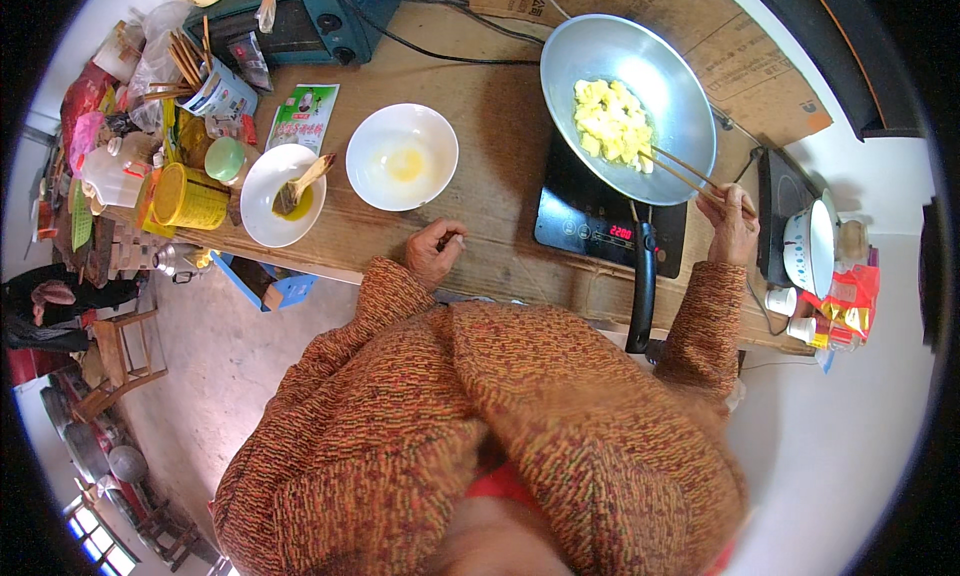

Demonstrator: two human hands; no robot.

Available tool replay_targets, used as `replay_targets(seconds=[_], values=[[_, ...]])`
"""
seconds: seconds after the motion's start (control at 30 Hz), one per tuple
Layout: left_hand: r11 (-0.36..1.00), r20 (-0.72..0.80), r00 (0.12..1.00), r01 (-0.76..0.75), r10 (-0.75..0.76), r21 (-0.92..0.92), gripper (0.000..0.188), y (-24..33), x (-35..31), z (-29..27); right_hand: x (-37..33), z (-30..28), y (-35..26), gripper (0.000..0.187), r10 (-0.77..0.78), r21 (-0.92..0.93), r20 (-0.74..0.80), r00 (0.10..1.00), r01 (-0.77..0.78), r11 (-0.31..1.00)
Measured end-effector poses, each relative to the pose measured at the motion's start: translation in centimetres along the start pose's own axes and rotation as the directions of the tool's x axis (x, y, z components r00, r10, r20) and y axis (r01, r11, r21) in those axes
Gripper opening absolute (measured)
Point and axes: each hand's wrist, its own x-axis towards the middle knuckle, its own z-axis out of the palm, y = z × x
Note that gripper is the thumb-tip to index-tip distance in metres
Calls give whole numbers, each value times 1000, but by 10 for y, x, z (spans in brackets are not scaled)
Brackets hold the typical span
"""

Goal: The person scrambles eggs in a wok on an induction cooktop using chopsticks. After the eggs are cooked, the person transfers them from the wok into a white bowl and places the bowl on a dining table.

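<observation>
My right hand (pixel 729 224) is closed around a pair of wooden chopsticks (pixel 688 171). Their tips touch yellow scrambled eggs (pixel 611 122) in a grey frying pan (pixel 690 106). The pan sits on a black induction cooker (pixel 570 201) with a lit red display, and its black handle (pixel 643 286) points toward me. My left hand (pixel 435 252) rests at the table edge, its fingers curled in a loose fist with nothing visible inside. Beyond it stands a white bowl (pixel 432 141) with a little yellow residue. A second white bowl (pixel 262 201) holds a brush (pixel 303 181) in yellow oil.
A green and white packet (pixel 302 114) lies behind the bowls. At left stand a yellow tub (pixel 190 197), a green-lidded jar (pixel 226 160) and a container of chopsticks (pixel 222 98). A teal oven (pixel 290 26) is at the back. An enamel bowl (pixel 810 249) is at right.
</observation>
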Motion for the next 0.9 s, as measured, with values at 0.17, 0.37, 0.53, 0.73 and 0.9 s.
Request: replay_targets(seconds=[0.17,0.37,0.53,0.73,0.9], values=[[993,53,994,101,-98,-56,12,3,-1,-1,12,7,18,26,-46,35,-18,999,47,998],[996,77,993,88,-88,-3,11,1,0,-5,7,41,2,27,-111,118,86,990,101,988],[999,46,998,46,-46,5,12,-4,0,-4,1,32,-7,26,-80,102,68,995,72,992],[998,30,999,44,-43,-48,12,-6,-1,-1,-2,14,-7,30,49,113,-60,997,-42,993],[999,51,998,47,-47,12,12,-8,0,-3,-10,30,11,28,106,132,-18,994,-103,986]])
